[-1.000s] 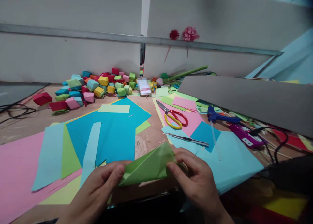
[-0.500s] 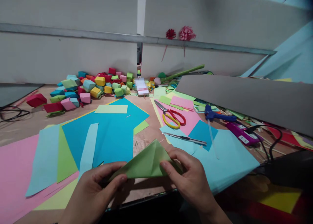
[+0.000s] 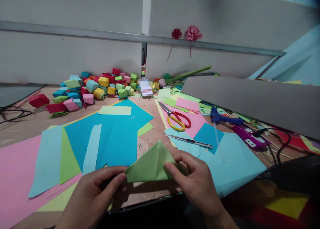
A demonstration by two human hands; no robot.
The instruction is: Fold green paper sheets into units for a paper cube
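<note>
A folded sheet of green paper (image 3: 150,165), roughly triangular with creases running from its peak, is held up at the table's near edge. My left hand (image 3: 100,189) pinches its left corner between thumb and fingers. On the other side my right hand (image 3: 193,175) grips the right part, thumb flat on the front and fingers behind. Just beyond the paper lie a blue sheet (image 3: 117,139) with a light blue strip (image 3: 92,150) on it, and a craft knife (image 3: 188,141). Scissors (image 3: 178,120) with red and yellow handles rest on pink paper.
Several coloured paper boxes (image 3: 92,85) are heaped at the back left. To the right are a blue glue gun (image 3: 222,117), a purple power strip (image 3: 251,136) with black cables, and a grey board (image 3: 250,95). Light blue sheets (image 3: 237,159) reach the near right edge.
The left hand has shifted its grip on the green paper's left corner, which now looks folded back or hidden behind the fingers. The right hand keeps its hold, and the view has shifted slightly.
</note>
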